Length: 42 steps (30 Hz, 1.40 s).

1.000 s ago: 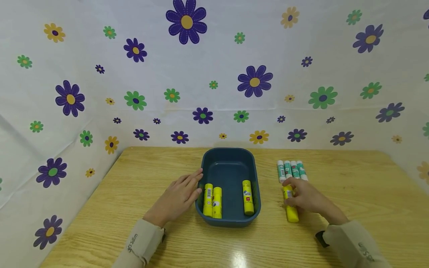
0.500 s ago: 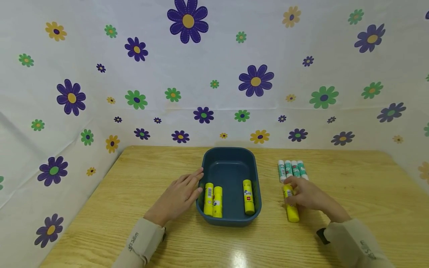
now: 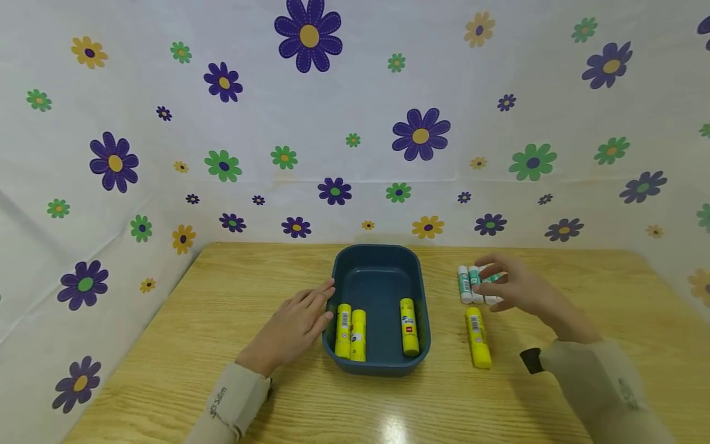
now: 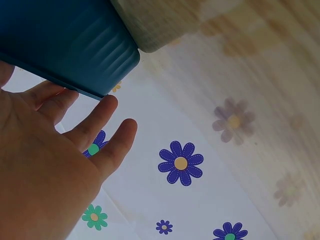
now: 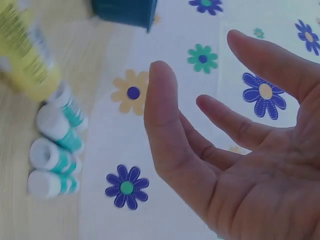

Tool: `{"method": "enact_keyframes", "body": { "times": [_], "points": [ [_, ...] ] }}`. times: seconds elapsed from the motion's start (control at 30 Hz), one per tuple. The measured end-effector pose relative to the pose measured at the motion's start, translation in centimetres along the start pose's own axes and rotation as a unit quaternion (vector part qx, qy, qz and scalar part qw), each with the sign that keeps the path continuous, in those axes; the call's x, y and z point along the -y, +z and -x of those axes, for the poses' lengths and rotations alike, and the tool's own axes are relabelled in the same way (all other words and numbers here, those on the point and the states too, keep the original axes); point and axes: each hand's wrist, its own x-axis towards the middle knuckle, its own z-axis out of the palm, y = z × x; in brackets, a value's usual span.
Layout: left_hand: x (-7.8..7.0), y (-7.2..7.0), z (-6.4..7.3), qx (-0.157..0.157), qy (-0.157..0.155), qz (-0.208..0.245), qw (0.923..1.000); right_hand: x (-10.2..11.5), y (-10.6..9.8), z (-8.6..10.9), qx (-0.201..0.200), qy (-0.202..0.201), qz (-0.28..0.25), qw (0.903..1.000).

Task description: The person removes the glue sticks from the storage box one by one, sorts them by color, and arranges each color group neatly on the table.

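The left hand (image 3: 291, 327) rests against the left side of the blue bin (image 3: 379, 280), its fingers extended loosely and their tips touching the rim; the right hand (image 3: 518, 288) is raised over the far right part of the table (image 3: 249, 271), thumb and fingers wide apart with only air between them; in the head view it partly covers a row of 4 white-and-green tubes (image 3: 464, 285), and the right wrist view shows these lying side by side, apart from the hand.

On the near side of that row, 1 loose yellow tube (image 3: 477, 338) lies on the wood, right of the bin, its far end close to the small tubes; inside the bin, 2 paired yellow tubes (image 3: 350, 333) lie next to each other in the near left corner, while 1 single yellow tube (image 3: 409, 327) lies at the near right, along the right wall.

Light sleeves (image 3: 238, 398) cover the person's forearms, with a dark band (image 3: 532, 361) at the right wrist; behind the table hangs a white cloth (image 3: 344, 92) printed with purple, green and yellow flowers.
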Motion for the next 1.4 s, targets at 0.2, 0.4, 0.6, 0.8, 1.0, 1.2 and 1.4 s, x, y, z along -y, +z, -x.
{"method": "enact_keyframes", "body": {
  "times": [0.2, 0.4, 0.6, 0.8, 1.0, 1.2, 1.4],
  "points": [
    [0.0, -0.1, 0.1, 0.001, 0.001, 0.001, 1.0, 1.7, 0.5, -0.4, -0.006, -0.011, -0.053, 0.9985],
    [-0.1, -0.3, 0.2, 0.003, -0.004, 0.003, 1.0, 3.0, 1.2, -1.2, -0.002, -0.017, -0.094, 0.9954],
    [-0.1, -0.5, 0.2, 0.004, -0.005, 0.003, 1.0, 4.1, 2.4, -2.1, 0.003, -0.02, -0.122, 0.9923],
    [-0.1, -0.4, 0.2, 0.003, 0.0, 0.007, 1.0, 4.8, 4.0, -2.7, 0.008, -0.024, -0.143, 0.9894],
    [-0.1, -0.4, 0.2, 0.002, 0.0, 0.005, 1.0, 5.2, 5.6, -3.5, 0.024, -0.024, -0.18, 0.9832],
    [-0.1, -0.2, 0.1, -0.004, 0.006, -0.001, 1.0, 5.2, 7.7, -4.0, 0.047, -0.014, -0.201, 0.9784],
    [0.0, -0.2, -0.1, 0.0, 0.006, -0.001, 1.0, 5.3, 9.1, -4.2, 0.064, -0.01, -0.202, 0.9772]
  ]
}}
